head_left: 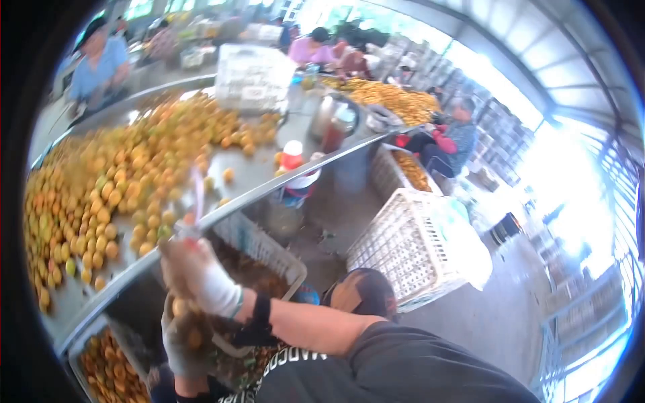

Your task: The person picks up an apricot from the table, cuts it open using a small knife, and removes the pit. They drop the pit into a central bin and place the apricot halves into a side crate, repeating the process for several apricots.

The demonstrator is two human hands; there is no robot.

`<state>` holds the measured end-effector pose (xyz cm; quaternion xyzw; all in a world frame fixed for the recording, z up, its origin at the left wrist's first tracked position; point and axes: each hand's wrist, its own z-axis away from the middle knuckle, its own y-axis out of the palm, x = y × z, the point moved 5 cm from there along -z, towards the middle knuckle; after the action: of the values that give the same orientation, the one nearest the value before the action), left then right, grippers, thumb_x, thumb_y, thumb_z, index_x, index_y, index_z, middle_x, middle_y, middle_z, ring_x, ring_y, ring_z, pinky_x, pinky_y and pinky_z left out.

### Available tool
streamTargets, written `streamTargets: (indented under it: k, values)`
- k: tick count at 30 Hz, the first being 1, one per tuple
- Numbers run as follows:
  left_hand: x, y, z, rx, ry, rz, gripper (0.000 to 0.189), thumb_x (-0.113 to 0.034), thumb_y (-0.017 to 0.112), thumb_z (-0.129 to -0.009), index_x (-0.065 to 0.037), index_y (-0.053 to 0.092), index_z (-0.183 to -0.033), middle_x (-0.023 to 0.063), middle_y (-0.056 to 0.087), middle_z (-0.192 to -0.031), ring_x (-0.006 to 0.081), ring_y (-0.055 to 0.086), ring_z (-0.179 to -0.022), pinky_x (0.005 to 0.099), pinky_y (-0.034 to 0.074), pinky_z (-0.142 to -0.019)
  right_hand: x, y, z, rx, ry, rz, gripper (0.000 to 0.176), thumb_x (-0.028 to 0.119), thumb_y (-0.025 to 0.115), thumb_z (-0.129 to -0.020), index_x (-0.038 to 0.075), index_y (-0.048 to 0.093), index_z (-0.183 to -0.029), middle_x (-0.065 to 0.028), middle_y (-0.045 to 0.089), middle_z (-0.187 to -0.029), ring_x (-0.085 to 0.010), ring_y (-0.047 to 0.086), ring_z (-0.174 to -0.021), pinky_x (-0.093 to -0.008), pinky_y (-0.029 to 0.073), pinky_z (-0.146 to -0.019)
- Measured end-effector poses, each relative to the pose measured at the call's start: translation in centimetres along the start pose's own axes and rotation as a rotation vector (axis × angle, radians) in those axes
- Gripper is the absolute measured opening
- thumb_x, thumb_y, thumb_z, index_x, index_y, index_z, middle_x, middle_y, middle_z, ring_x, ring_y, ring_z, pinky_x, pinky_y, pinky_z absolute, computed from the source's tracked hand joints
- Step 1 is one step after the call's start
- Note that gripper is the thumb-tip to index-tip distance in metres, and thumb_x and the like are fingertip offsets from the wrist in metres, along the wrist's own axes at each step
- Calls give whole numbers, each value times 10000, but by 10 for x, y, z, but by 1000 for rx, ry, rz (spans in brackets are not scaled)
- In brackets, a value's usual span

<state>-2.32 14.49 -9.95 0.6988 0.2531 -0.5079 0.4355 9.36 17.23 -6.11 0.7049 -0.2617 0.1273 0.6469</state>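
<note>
My right hand [201,279], in a white glove with a tan palm, is closed at the table edge. A slim pale tool with a red part [197,201] rises from its fingers, blurred. Just below it, my left hand [183,344], gloved too, is curled around an apricot [180,307]. Both hands are close together over the near side of the metal table [228,164]. A broad heap of orange-yellow apricots [101,195], a few greenish, covers the tabletop beyond them. Beneath my left hand, a crate of apricots [111,366] stands at the lower left.
A white crate [252,77] stands on the table, near a metal mug [332,121] and a red-and-white bottle [293,158]. Below the edge is another crate [262,248]. A large white crate [410,248] stands on the floor to the right. Several people work around the tables.
</note>
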Motion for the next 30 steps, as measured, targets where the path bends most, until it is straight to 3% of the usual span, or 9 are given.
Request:
streamTargets:
  k: [1,4,6,8,12,15,16,21,30]
  values:
    - [-6,12,3,-7,-213,524,497,-125,577,-856,-34,430,-1323,53,606,-814,167,584,-545,282,511,-487,34,50,21,-96,-9,401,198,263,587,-967,127,599,-823,44,484,-579,-48,474,-495,-226,357,-433]
    - [0,19,6,72,-308,556,475,-116,570,-869,-36,437,-1318,39,585,-786,163,577,-552,285,503,-484,24,42,15,35,19,926,161,223,605,-913,103,584,-808,88,494,-662,-29,446,-567,-219,345,-501]
    - [-1,17,7,94,-298,564,444,-127,569,-877,-43,453,-1298,31,570,-794,145,576,-605,278,508,-518,25,36,15,21,-148,519,179,133,590,-930,80,624,-763,26,576,-675,-80,568,-624,-267,453,-527]
    - [0,13,1,324,-258,501,485,-189,644,-861,-13,479,-1282,85,617,-1008,169,636,-830,263,538,-700,20,16,30,-172,123,-88,121,160,598,-944,92,635,-850,25,591,-723,-88,557,-639,-254,451,-545]
    - [-18,26,2,159,-370,377,503,-105,640,-860,-5,482,-1327,81,613,-1085,131,619,-920,277,531,-785,51,31,39,31,49,444,255,285,587,-965,32,592,-934,-61,622,-773,-165,611,-687,-295,503,-645]
    - [-14,30,-6,176,-344,407,394,-93,644,-829,-8,547,-1201,16,577,-914,82,572,-725,206,482,-626,74,35,24,98,-25,645,285,302,550,-978,36,567,-876,-87,610,-783,-183,613,-697,-328,522,-680]
    - [-16,26,-5,143,-342,406,394,-93,644,-829,-8,547,-1201,16,577,-914,82,572,-725,206,482,-626,75,42,21,-17,-79,676,284,298,546,-967,70,552,-799,-32,540,-612,-137,509,-490,-283,403,-466]
    - [-22,36,1,207,-341,350,361,-104,621,-839,-6,539,-1177,7,559,-821,64,537,-640,192,433,-532,65,39,23,-86,79,297,455,330,517,-988,168,319,-611,51,244,-531,-98,220,-448,-289,184,-436]
    - [-6,37,3,50,-350,529,306,-136,625,-850,-43,531,-1127,30,558,-795,93,504,-567,200,373,-508,50,31,24,-237,-45,347,494,339,530,-975,177,294,-573,64,238,-511,-89,200,-419,-282,162,-422]
